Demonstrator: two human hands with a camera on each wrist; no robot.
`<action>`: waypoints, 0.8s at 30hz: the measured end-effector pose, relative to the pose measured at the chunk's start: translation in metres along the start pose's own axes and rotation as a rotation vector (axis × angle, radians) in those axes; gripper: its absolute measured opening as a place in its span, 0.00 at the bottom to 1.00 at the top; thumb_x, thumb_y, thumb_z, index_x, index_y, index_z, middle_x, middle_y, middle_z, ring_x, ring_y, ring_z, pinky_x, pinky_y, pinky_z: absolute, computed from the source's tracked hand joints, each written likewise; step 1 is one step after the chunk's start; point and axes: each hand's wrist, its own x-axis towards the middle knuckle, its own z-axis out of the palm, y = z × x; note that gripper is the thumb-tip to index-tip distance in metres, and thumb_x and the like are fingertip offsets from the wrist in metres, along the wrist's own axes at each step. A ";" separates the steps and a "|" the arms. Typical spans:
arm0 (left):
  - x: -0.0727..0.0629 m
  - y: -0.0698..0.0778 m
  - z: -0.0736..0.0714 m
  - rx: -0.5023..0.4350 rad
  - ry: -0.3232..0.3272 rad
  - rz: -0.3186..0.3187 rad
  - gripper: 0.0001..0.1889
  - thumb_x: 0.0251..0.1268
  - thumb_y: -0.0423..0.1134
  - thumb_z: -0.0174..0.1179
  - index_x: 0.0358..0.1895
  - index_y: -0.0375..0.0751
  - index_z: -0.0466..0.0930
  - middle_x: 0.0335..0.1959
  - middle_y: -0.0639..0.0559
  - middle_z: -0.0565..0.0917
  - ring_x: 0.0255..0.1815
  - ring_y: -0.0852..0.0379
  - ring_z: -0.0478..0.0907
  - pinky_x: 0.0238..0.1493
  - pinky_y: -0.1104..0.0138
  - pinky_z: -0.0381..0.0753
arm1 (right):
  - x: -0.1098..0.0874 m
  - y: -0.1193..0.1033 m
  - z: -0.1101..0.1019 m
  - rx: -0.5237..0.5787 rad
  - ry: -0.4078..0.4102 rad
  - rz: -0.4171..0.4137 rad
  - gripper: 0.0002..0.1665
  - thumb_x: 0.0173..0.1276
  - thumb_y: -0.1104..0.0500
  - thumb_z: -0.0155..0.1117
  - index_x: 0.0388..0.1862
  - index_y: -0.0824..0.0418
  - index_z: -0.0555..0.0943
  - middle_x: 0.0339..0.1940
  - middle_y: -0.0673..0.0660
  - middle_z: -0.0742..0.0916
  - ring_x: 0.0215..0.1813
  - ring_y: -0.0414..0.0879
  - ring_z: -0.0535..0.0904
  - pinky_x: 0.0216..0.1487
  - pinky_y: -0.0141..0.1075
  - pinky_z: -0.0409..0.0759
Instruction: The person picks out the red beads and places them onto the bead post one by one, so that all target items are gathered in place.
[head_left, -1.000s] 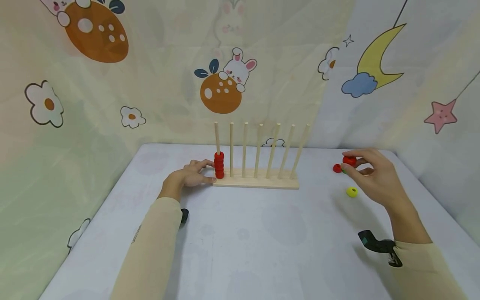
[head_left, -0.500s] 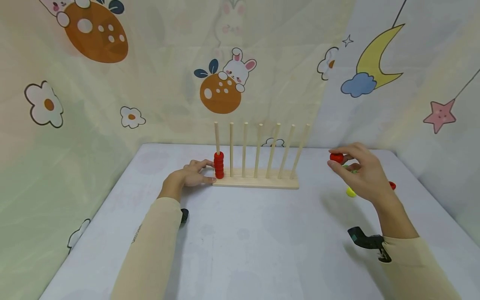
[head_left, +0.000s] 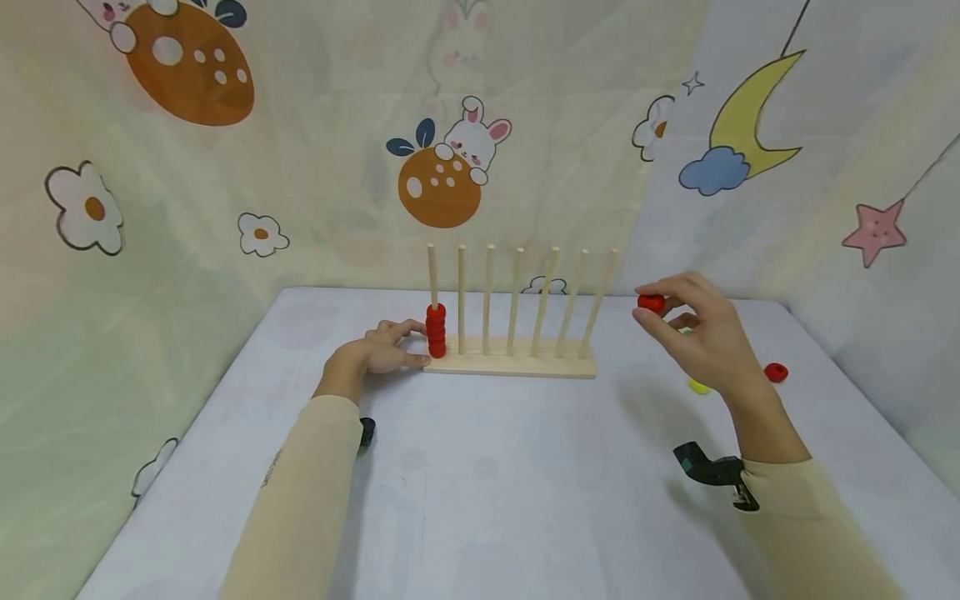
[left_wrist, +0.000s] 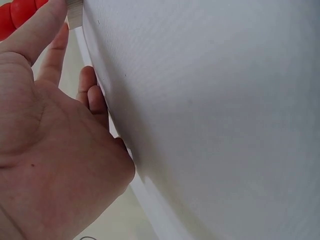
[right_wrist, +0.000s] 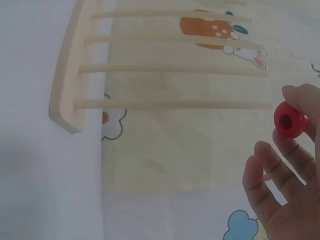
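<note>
A wooden peg stand (head_left: 517, 366) with a row of upright pegs stands at the back of the table. Its leftmost peg carries a stack of red beads (head_left: 436, 333). My left hand (head_left: 381, 350) holds the stand's left end, thumb at the front corner and index finger toward the back; beads and base edge also show in the left wrist view. My right hand (head_left: 693, 333) pinches a red bead (right_wrist: 289, 121) between thumb and fingertips, raised right of the stand. In the right wrist view the bead's hole faces the camera, close to the tip of the nearest peg (right_wrist: 175, 104).
Right of the stand, a yellow bead (head_left: 699, 387) and another red bead (head_left: 776, 372) lie on the white table (head_left: 487, 483). A bit of green (head_left: 686, 331) shows behind the right hand. A patterned cloth (head_left: 330, 167) hangs behind the table.
My right hand has moved left and slightly up toward the stand with the red bead. Another red bead has come into view right of its wrist. The left hand stays at the stand.
</note>
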 end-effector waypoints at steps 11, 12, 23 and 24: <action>-0.002 -0.001 -0.001 0.001 0.001 0.005 0.35 0.66 0.61 0.63 0.75 0.66 0.62 0.79 0.43 0.57 0.77 0.35 0.53 0.68 0.31 0.60 | 0.016 -0.036 0.014 0.074 0.020 -0.007 0.18 0.64 0.74 0.71 0.53 0.67 0.84 0.42 0.57 0.81 0.43 0.38 0.75 0.36 0.20 0.75; -0.001 -0.001 -0.001 0.001 0.002 0.005 0.35 0.66 0.62 0.63 0.75 0.67 0.62 0.79 0.44 0.57 0.77 0.36 0.54 0.68 0.32 0.61 | 0.017 -0.042 0.015 0.083 0.020 -0.009 0.18 0.64 0.74 0.70 0.53 0.68 0.84 0.42 0.58 0.81 0.42 0.38 0.75 0.36 0.20 0.75; 0.002 -0.003 0.000 0.015 -0.003 -0.001 0.35 0.67 0.62 0.61 0.75 0.67 0.61 0.79 0.43 0.56 0.77 0.35 0.53 0.69 0.32 0.60 | 0.033 -0.071 0.028 0.202 0.006 -0.059 0.19 0.63 0.78 0.68 0.54 0.73 0.81 0.45 0.64 0.81 0.42 0.45 0.77 0.36 0.22 0.78; 0.002 -0.003 0.000 0.013 -0.005 0.004 0.35 0.67 0.62 0.61 0.75 0.66 0.61 0.79 0.43 0.56 0.77 0.35 0.53 0.69 0.32 0.60 | 0.035 -0.072 0.029 0.213 0.002 -0.068 0.19 0.62 0.78 0.68 0.53 0.73 0.81 0.45 0.64 0.81 0.42 0.46 0.77 0.35 0.22 0.78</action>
